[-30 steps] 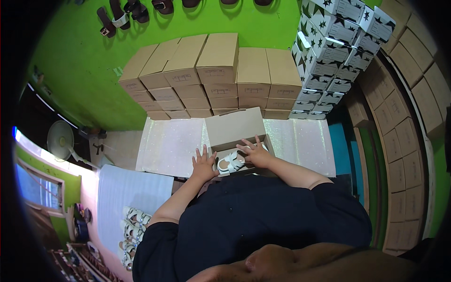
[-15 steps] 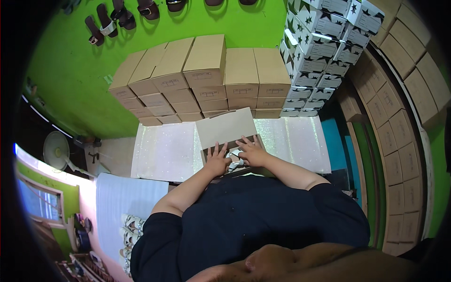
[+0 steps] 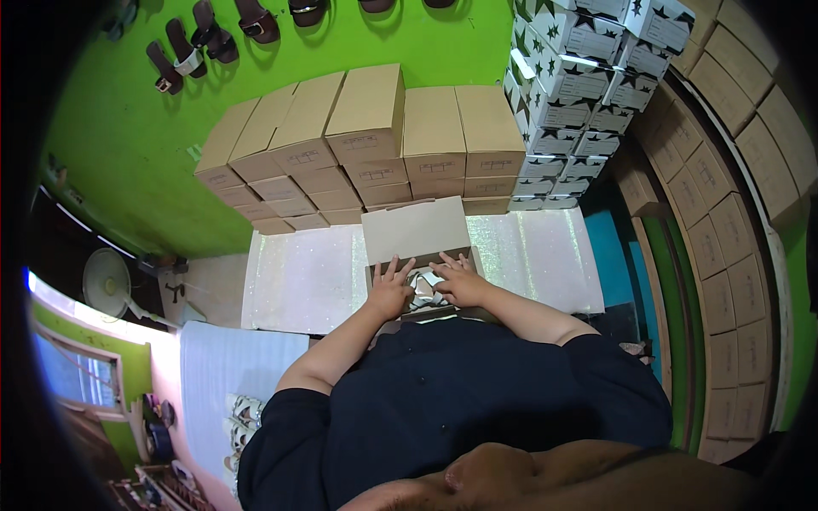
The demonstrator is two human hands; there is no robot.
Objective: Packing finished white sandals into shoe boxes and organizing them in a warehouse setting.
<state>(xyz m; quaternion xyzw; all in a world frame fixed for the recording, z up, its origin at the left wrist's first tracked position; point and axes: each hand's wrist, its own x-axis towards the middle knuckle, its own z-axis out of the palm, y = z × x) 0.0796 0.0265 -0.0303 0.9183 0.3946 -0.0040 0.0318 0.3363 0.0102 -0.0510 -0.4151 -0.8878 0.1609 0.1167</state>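
Observation:
An open brown cardboard shoebox [image 3: 415,234] lies right in front of my body, its lid tilted up at the far side. Inside it sits a pair of sandals [image 3: 423,289] with white or silvery straps; their lower parts are partly hidden. My left hand [image 3: 391,289] rests over the box's left part, fingers spread toward the far wall and thumb beside the sandals. Over the right part is my right hand [image 3: 458,282], its fingers also spread and its thumb side at the straps. Neither hand is closed around anything.
The box stands on a glittery white table [image 3: 298,277]. Stacked brown boxes [image 3: 365,111] line its far edge, and white star-printed boxes [image 3: 579,81] rise at the right. More brown boxes [image 3: 724,272] fill shelves there. Several sandals [image 3: 241,415] lie on a pale sheet [image 3: 204,366] at left.
The raised lid now sits straighter and slightly further right. Both hands stay over the box with only small finger shifts, and more of the sandals shows between them. The view has shifted slightly.

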